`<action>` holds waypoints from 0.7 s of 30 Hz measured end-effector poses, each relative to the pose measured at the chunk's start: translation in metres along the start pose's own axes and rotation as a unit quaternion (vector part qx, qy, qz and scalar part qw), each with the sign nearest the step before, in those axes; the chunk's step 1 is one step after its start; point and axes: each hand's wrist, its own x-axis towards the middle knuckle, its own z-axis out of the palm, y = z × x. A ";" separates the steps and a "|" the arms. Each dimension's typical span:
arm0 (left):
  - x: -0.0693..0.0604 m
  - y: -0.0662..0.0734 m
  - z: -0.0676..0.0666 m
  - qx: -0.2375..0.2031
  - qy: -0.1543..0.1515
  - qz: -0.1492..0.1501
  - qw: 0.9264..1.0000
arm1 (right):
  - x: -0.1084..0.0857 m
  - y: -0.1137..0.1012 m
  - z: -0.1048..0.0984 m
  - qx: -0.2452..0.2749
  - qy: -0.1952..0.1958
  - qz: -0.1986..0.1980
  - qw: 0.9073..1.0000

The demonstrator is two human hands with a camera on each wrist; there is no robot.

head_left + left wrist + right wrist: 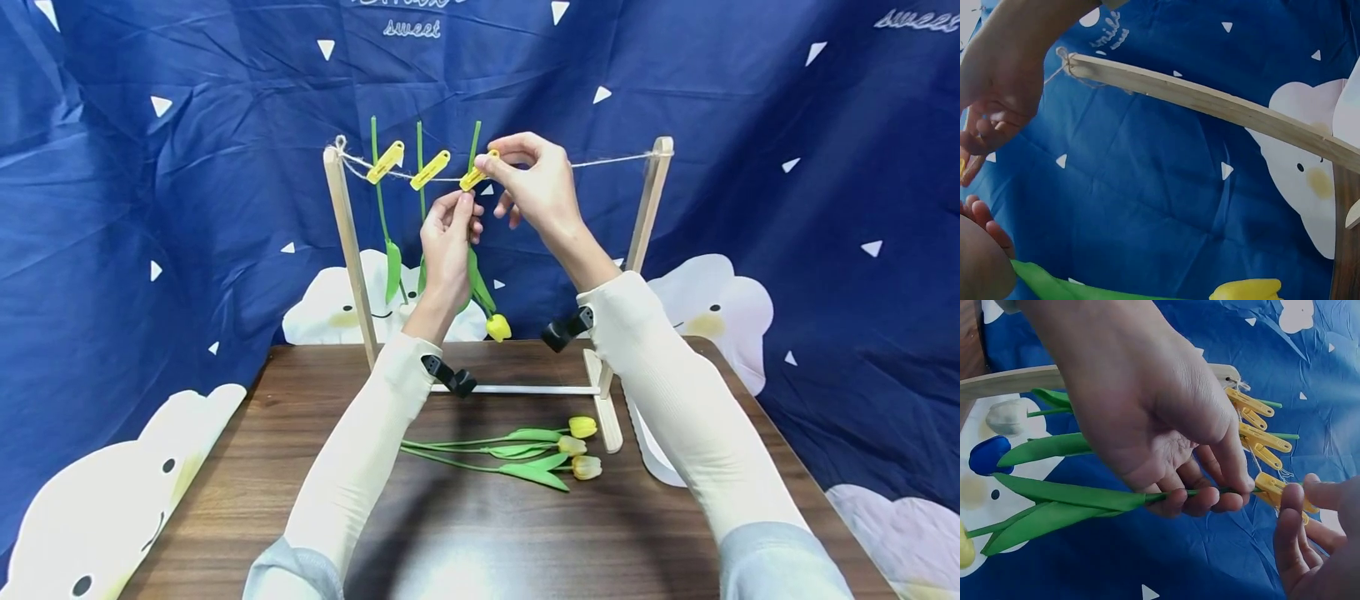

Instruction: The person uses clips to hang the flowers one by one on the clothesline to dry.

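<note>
A string (pixel 615 160) runs between two wooden posts, carrying yellow clothespins. My left hand (pixel 448 242) pinches the green stem of a yellow tulip (pixel 498 327), which hangs flower down, just below the rightmost clothespin (pixel 472 178). My right hand (pixel 543 187) pinches that clothespin at its upper end, where the stem crosses the string. To the left, two more clothespins (pixel 386 162) hold stems on the string. In the right wrist view their flowers are a white tulip (pixel 1007 417) and a blue tulip (pixel 989 455), also upside down.
The left post (pixel 348 250) and right post (pixel 648 208) stand on the wooden table (pixel 225 467), joined low by a white rod (pixel 532 389). Three loose tulips (pixel 585 467) lie in front of the rod. A white object (pixel 652 450), partly behind my right sleeve, lies at the right.
</note>
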 end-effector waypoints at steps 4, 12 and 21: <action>-0.002 0.001 -0.001 0.012 -0.004 0.006 1.000 | -0.004 0.000 -0.004 -0.011 0.005 -0.009 1.000; -0.011 0.007 -0.008 0.090 -0.033 0.046 0.994 | -0.014 0.002 -0.020 0.008 0.045 -0.043 0.998; -0.037 0.024 -0.026 0.266 -0.049 0.098 0.958 | -0.030 0.015 -0.057 -0.031 0.033 -0.044 0.998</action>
